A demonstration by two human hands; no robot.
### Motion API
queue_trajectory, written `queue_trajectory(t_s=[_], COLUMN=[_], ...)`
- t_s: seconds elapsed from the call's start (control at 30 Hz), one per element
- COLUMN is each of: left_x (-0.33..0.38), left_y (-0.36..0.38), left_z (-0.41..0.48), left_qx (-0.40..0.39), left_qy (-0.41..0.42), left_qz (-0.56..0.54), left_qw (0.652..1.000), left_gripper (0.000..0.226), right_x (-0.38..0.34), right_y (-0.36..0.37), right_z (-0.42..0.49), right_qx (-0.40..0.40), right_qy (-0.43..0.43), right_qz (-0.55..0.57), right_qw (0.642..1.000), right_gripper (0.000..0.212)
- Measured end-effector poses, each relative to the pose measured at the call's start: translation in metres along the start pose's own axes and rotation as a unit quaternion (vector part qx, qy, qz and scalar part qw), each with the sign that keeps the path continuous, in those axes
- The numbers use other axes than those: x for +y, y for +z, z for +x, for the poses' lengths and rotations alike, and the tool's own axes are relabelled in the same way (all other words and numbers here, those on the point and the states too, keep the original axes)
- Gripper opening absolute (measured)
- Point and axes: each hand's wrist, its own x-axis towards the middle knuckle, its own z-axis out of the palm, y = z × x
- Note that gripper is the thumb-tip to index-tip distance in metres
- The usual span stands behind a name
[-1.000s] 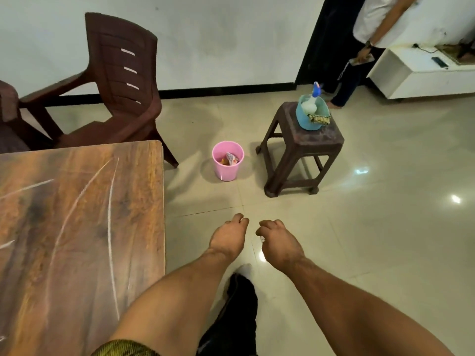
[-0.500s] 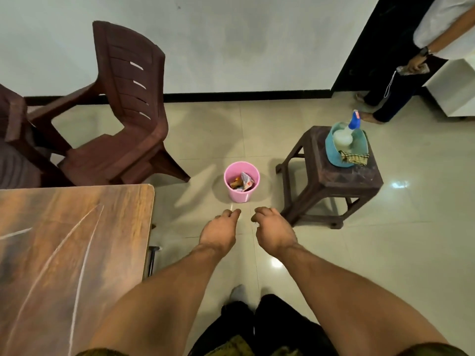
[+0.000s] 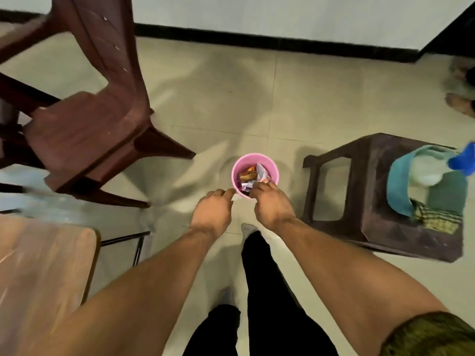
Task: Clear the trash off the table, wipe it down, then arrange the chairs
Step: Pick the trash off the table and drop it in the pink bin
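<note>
both hands hung over the pink bin (image 3: 255, 164), right hand (image 3: 272, 205) curled, grasp unclear, left hand (image 3: 213, 210) loosely released; a careless drop could scatter wrappers (image 3: 262, 173) onto floor.

Glossy beige tiled floor (image 3: 257, 98), white wall (image 3: 282, 14), dark skirting (image 3: 257, 38), brown stool (image 3: 372, 201)

Place: a room in a home.
Clues: brown plastic chair (image 3: 84, 124), wooden table (image 3: 43, 263), tile floor (image 3: 257, 104), pink trash bin (image 3: 272, 167).
</note>
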Motion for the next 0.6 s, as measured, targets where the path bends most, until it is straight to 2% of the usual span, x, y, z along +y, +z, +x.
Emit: queue_trajectory(t_s=[0.13, 0.27, 0.37, 0.43, 0.5, 0.57, 0.6], left_x=[-0.003, -0.019, -0.031, -0.036, -0.037, -0.034, -0.031], left_y=[0.032, 0.082, 0.114, 0.127, 0.136, 0.143, 0.145], left_z=[0.072, 0.13, 0.159, 0.172, 0.181, 0.189, 0.192], left_qx=[0.002, -0.034, -0.072, -0.09, -0.102, -0.112, -0.119], left_qy=[0.01, 0.008, 0.004, 0.001, -0.005, -0.012, -0.013], left_qz=[0.003, 0.009, 0.021, 0.026, 0.027, 0.022, 0.019], left_qw=[1.0, 0.999, 0.997, 0.996, 0.994, 0.993, 0.993], left_gripper=[0.043, 0.043, 0.044, 0.045, 0.047, 0.049, 0.05], right_x=[0.048, 0.088, 0.106, 0.113, 0.113, 0.108, 0.107], right_y=[0.033, 0.079, 0.109, 0.122, 0.13, 0.133, 0.136], right_z=[0.07, 0.131, 0.159, 0.166, 0.167, 0.166, 0.165], right_qx=[-0.028, -0.027, -0.042, -0.03, -0.03, -0.087, -0.114], right_qy=[0.013, 0.025, 0.058, 0.088, 0.132, 0.194, 0.21], right_qz=[0.023, 0.041, 0.065, 0.122, 0.267, 0.427, 0.469], right_qw=[0.999, 0.998, 0.995, 0.988, 0.954, 0.879, 0.85], right_gripper=[0.053, 0.048, 0.064, 0.063, 0.046, 0.034, 0.04])
